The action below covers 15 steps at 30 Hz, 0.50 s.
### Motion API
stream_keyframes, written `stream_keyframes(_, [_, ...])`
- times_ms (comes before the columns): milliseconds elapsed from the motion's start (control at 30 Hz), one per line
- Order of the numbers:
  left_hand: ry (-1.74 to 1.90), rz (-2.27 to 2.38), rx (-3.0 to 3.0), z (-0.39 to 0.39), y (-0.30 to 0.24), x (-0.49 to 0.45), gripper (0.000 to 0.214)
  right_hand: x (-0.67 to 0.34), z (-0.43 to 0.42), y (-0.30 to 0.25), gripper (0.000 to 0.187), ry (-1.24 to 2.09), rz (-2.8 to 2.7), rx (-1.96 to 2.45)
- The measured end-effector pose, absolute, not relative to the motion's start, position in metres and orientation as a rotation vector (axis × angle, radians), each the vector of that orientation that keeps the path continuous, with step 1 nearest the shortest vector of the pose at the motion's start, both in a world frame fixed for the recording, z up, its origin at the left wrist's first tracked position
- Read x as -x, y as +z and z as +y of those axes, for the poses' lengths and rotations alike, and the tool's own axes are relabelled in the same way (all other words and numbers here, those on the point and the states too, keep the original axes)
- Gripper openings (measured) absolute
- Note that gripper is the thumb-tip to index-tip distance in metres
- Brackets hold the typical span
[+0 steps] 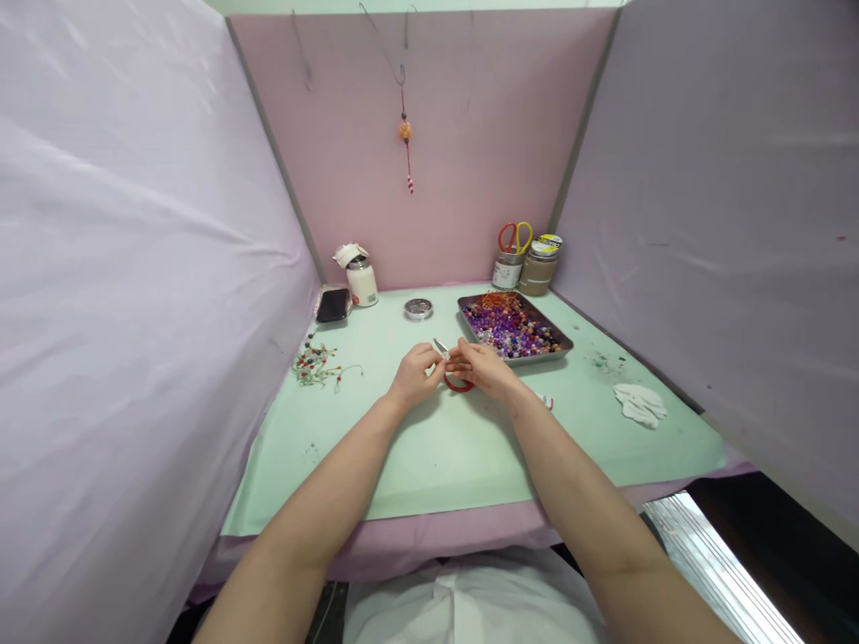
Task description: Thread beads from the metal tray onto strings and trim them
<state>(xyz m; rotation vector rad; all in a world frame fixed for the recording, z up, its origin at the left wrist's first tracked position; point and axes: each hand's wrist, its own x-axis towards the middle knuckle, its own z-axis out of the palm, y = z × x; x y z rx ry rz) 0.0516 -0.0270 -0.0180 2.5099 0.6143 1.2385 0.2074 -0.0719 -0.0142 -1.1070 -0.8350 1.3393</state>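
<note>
My left hand (414, 376) and my right hand (489, 368) meet over the middle of the table, fingertips close together. The fingers of both are closed in a pinch around something small, pale and shiny (446, 356), too small to name. Scissors are right at the hands: their blades (439, 346) point up and left above the fingertips, and a red handle (459, 387) shows below. Whether the scissors lie on the table or are held, I cannot tell. Just beyond my right hand is a metal tray (537, 360) of purple, clear, orange and dark beads, with orange thread at its back.
Strung red beads (315, 365) lie at left, near a black phone (334, 305) and a white jar (363, 283). A round case (418, 309) sits behind the hands. Back right are a jar with scissors (508, 270) and a brown jar (539, 273); white gloves (640, 405) lie right.
</note>
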Motion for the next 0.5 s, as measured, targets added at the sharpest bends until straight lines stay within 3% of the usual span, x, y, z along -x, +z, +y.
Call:
stream_keyframes(300, [1.148, 0.638, -2.532, -0.026, -0.0203, -0.0522, 0.019, -0.2087, -0.075, -0.015, 0.027, 1.324, -0.911, 1.012])
stream_keyframes(500, [1.131, 0.788, -2.201, -0.0201, -0.0166, -0.0507, 0.016, -0.2043, -0.0734, -0.0152, 0.023, 1.187, -0.894, 1.018])
